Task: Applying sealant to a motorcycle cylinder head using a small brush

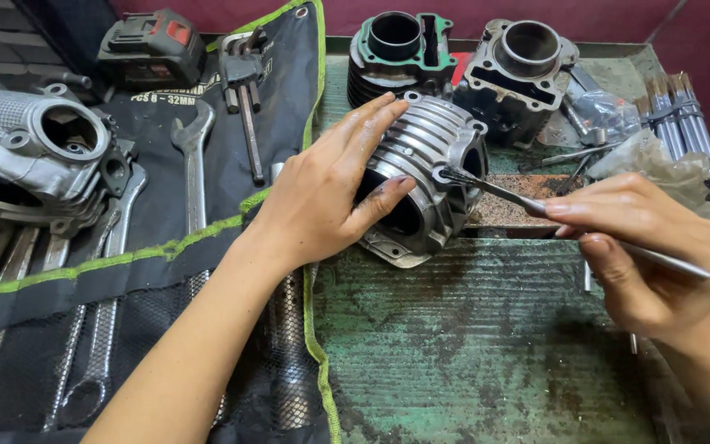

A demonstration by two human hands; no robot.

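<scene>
Bench, head view. A silver finned engine cylinder (429, 177) was laid on its side on the worn green bench top (470, 345), just right of a black tool roll with green edging (207, 205).

The left hand (322, 197) was spread over the cylinder's upper left: fingers laid flat across the fins, thumb hooked at the rim of the bore. The cylinder was steadied by this open, pressing hold rather than clenched.

The right hand (643, 247) was closed in a pencil grip around a thin metal-handled brush (536, 205). The handle was pinched between thumb and forefingers, its tail projecting past the knuckles to the right. The dark bristle tip was set against the right end face of the cylinder, beside the bore; whether the bristles were actually touching the metal or just short of it could not be made out for certain.

Behind the work, two more cylinders were stood upright at the bench's far edge: a dark green one (396, 49) and a grey one (523, 62), close together. A bundle of spare brushes (675, 111) was lain at far right. On the tool roll, a spanner (193, 164) and a set of hex keys (244, 90) were seen. A grey engine casing (34, 156) was sat at far left, and a cordless tool battery (154, 45) beyond the roll.
</scene>
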